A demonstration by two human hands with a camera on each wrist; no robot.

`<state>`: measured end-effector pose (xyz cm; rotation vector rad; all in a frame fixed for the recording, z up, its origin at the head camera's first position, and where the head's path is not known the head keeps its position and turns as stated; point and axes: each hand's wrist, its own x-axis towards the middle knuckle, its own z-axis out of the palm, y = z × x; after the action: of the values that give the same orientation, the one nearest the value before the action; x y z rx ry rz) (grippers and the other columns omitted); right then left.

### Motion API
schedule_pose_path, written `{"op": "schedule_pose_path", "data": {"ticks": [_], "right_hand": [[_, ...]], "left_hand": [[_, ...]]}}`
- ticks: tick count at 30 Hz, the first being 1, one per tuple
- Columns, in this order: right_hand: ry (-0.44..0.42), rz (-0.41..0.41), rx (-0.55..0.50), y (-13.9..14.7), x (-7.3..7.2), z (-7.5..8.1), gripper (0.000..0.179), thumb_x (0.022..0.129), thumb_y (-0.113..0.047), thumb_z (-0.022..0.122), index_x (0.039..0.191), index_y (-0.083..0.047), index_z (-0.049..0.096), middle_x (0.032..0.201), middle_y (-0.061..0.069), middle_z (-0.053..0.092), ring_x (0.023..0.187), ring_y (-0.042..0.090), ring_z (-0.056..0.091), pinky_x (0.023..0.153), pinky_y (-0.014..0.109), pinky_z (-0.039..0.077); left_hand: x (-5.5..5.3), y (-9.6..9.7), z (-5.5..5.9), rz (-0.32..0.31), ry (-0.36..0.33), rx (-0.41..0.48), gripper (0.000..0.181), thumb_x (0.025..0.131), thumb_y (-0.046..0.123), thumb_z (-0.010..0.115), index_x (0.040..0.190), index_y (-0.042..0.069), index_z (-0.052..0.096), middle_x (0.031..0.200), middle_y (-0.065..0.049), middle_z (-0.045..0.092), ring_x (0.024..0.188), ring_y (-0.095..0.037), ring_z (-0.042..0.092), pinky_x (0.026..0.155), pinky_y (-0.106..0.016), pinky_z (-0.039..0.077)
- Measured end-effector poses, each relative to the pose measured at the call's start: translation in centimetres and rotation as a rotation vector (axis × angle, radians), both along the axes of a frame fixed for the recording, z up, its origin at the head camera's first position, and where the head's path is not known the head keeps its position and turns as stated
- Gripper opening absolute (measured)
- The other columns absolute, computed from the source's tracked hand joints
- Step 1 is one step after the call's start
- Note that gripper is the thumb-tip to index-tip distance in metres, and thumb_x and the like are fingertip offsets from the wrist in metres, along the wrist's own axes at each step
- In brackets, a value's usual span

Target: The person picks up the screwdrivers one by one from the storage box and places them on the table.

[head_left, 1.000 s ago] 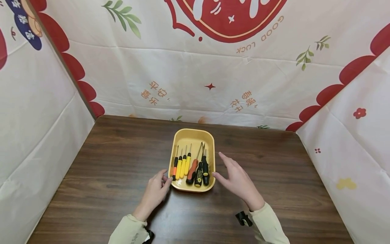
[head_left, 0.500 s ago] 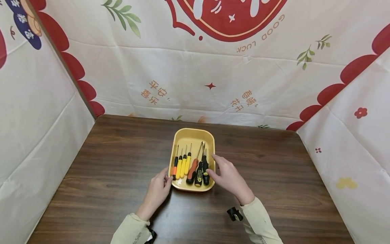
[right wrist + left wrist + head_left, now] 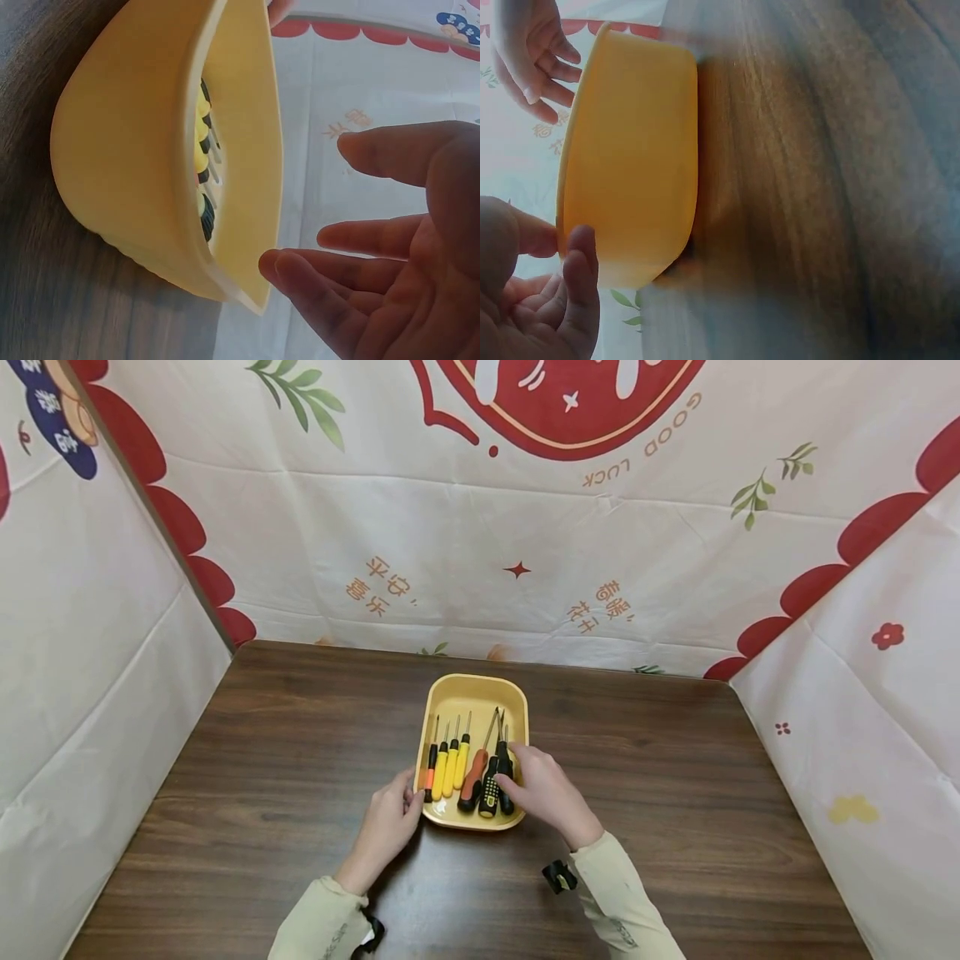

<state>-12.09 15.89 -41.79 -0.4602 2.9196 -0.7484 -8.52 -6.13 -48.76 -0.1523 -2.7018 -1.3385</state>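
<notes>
A yellow rectangular tray [image 3: 476,689] stands on the table with several screwdrivers in it. At its near left corner my left hand [image 3: 388,817] pinches the rim; in the left wrist view the thumb meets the edge and the fingers lie along the outer wall. My right hand [image 3: 550,793] reaches over the tray's right side, thumb and fingers apart. Under its fingertips lie black-handled screwdrivers [image 3: 489,793], partly hidden. Beside them is an orange-and-black screwdriver [image 3: 474,781]. Several slim yellow screwdrivers [image 3: 450,772] and a black-and-orange one [image 3: 431,770] line the left side.
The tray rests on a dark wood-grain table [image 3: 300,735]. White printed cloth walls [image 3: 450,527] close in the back and both sides. Black wrist straps [image 3: 559,877] sit below the pale sleeves [image 3: 622,893].
My right hand has moved left, from beside the tray to over its right edge above the black screwdrivers. The left hand stays at the tray's near left corner.
</notes>
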Motion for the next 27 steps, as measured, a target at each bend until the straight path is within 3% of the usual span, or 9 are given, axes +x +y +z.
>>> {"op": "schedule_pose_path", "data": {"ticks": [4, 7, 11, 13, 27], "right_hand": [[-0.026, -0.016, 0.028, -0.4, -0.4, -0.4, 0.05, 0.083, -0.023, 0.062, 0.123, 0.005, 0.05, 0.119, 0.018, 0.057, 0.107, 0.028, 0.056, 0.087, 0.042, 0.046], [-0.049, -0.021, 0.047, -0.4, -0.7, -0.7, 0.05, 0.083, -0.022, 0.062, 0.123, 0.006, 0.049, 0.106, 0.018, 0.061, 0.094, 0.026, 0.06, 0.081, 0.041, 0.048], [-0.067, -0.022, 0.068, -0.5, -1.0, -1.0, 0.047, 0.083, -0.02, 0.063, 0.119, 0.007, 0.051, 0.099, 0.017, 0.061, 0.084, 0.023, 0.059, 0.074, 0.038, 0.05], [-0.062, -0.021, 0.082, -0.6, -1.2, -1.1, 0.045, 0.082, -0.021, 0.064, 0.116, 0.006, 0.053, 0.105, 0.017, 0.061, 0.088, 0.022, 0.059, 0.072, 0.037, 0.05], [-0.078, -0.067, 0.209, -2.6, -1.7, -1.8, 0.034, 0.08, -0.021, 0.065, 0.099, 0.006, 0.056, 0.074, 0.015, 0.056, 0.056, 0.021, 0.053, 0.05, 0.032, 0.043]], "left_hand": [[-0.2, 0.2, 0.4, 0.021, -0.032, -0.017, 0.031, 0.08, 0.003, 0.059, 0.109, -0.009, 0.055, 0.062, 0.002, 0.049, 0.049, -0.006, 0.043, 0.046, -0.019, 0.04], [-0.3, 0.3, 0.6, 0.032, -0.037, -0.033, 0.03, 0.079, 0.003, 0.06, 0.106, -0.008, 0.056, 0.061, 0.002, 0.049, 0.049, -0.006, 0.043, 0.046, -0.02, 0.04], [-0.3, 0.5, 0.7, 0.035, -0.04, -0.033, 0.03, 0.078, 0.003, 0.061, 0.106, -0.007, 0.056, 0.061, 0.002, 0.05, 0.049, -0.007, 0.044, 0.046, -0.02, 0.04], [-0.3, 0.5, 0.7, 0.04, -0.051, -0.024, 0.031, 0.079, 0.003, 0.061, 0.107, -0.007, 0.056, 0.062, 0.002, 0.05, 0.049, -0.007, 0.044, 0.047, -0.019, 0.041], [-0.3, 0.2, 0.5, 0.045, -0.069, -0.015, 0.031, 0.079, 0.004, 0.062, 0.108, -0.006, 0.055, 0.062, 0.002, 0.05, 0.051, -0.008, 0.045, 0.048, -0.02, 0.041]]}}
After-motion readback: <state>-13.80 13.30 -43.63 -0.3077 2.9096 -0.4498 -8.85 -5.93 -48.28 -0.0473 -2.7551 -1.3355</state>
